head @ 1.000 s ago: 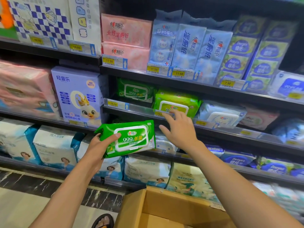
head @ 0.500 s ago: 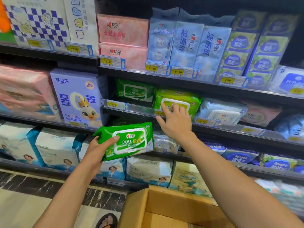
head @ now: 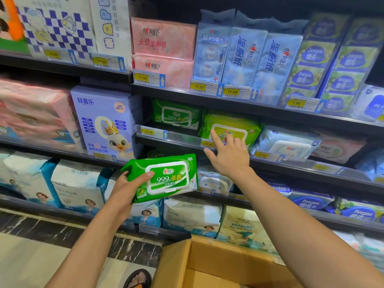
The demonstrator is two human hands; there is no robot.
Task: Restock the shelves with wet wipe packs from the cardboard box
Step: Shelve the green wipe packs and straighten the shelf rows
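Note:
My left hand (head: 127,187) grips a dark green wet wipe pack (head: 166,176) by its left end, held flat in front of the shelves, label up. My right hand (head: 228,155) reaches to the middle shelf with straight fingers touching the front of a lime green wipe pack (head: 232,124) that lies there. A second dark green pack (head: 176,114) sits further back on the same shelf, to the left. The open cardboard box (head: 207,265) is below, at the bottom of the view.
The middle shelf edge (head: 182,140) carries yellow price tags. Pale blue wipe packs (head: 284,142) lie right of the lime pack. Pink packs (head: 164,38) and blue packs fill the shelf above. A purple tissue box (head: 101,121) stands left. A sandalled foot (head: 138,278) is beside the box.
My right hand has moved up from the shelf edge onto the lime green pack. The left hand keeps the dark green pack at about the same spot.

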